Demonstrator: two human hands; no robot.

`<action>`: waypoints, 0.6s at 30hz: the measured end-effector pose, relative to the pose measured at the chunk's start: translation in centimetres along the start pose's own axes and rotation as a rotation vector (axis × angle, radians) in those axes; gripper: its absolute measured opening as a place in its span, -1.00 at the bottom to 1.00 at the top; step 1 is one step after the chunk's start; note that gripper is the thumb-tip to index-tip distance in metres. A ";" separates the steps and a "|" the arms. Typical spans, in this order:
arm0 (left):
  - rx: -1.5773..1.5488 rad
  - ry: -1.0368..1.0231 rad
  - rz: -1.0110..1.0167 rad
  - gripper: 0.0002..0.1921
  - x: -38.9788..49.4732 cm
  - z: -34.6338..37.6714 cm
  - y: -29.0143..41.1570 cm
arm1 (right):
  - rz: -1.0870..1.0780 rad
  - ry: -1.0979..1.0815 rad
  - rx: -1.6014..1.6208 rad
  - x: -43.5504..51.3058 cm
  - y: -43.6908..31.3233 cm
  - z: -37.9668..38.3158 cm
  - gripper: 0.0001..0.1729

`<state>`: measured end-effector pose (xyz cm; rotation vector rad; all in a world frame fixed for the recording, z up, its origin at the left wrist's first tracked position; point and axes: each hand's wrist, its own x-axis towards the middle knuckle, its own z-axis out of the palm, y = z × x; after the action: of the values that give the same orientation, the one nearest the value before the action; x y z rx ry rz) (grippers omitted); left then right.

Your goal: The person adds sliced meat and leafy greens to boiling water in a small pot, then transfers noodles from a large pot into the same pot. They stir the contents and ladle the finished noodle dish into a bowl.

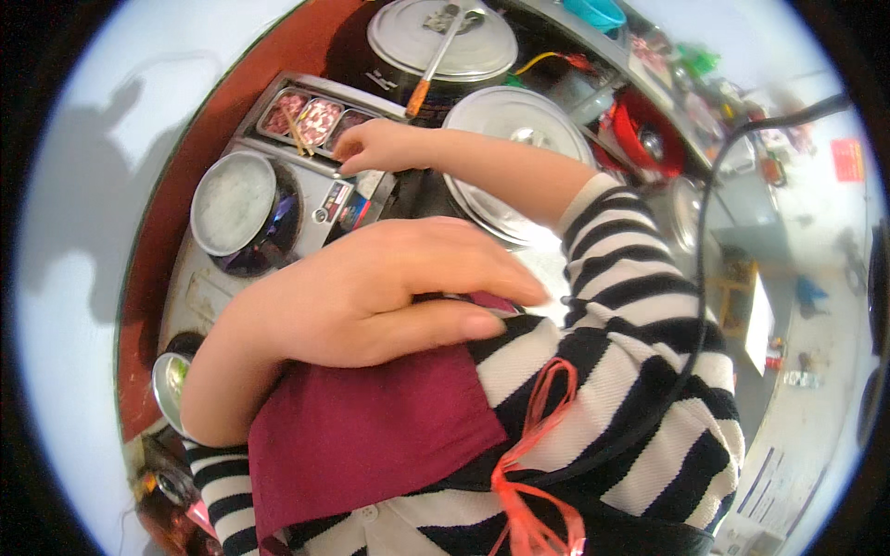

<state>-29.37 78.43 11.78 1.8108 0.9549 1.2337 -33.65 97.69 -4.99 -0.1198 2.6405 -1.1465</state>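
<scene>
My right hand reaches over the right end of a metal tray. Its thumb and fingers are apart, beside a rectangular container of dark red food, partly hidden by the hand. To its left are a container of pink and white pieces and one of reddish meat pieces, with wooden chopsticks lying across them. My left hand, empty, is held before my chest, palm down, thumb apart from the fingers, above a dark red apron.
A pot of whitish liquid sits on a burner at left. Two large pots with metal lids stand beyond; a wooden-handled tool lies on the farther lid. A bowl with greens is near my left forearm. A red basin sits at right.
</scene>
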 end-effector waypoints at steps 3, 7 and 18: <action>-0.233 -0.127 0.052 -0.55 0.9 -0.3 0.5 | -0.040 -0.050 -0.008 -0.3 -0.2 -0.3 -0.55; -0.158 -0.024 0.255 -0.47 0.6 0.4 1.2 | -0.042 -0.066 0.005 -0.7 -0.7 0.3 -0.57; 0.327 -0.025 0.177 -0.80 -1.2 1.5 5.9 | -0.072 -0.065 0.102 -1.1 -0.8 1.5 -0.55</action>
<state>-27.29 74.49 16.06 2.2001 1.0484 1.2107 -32.22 96.30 -5.15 -0.2310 2.5345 -1.2754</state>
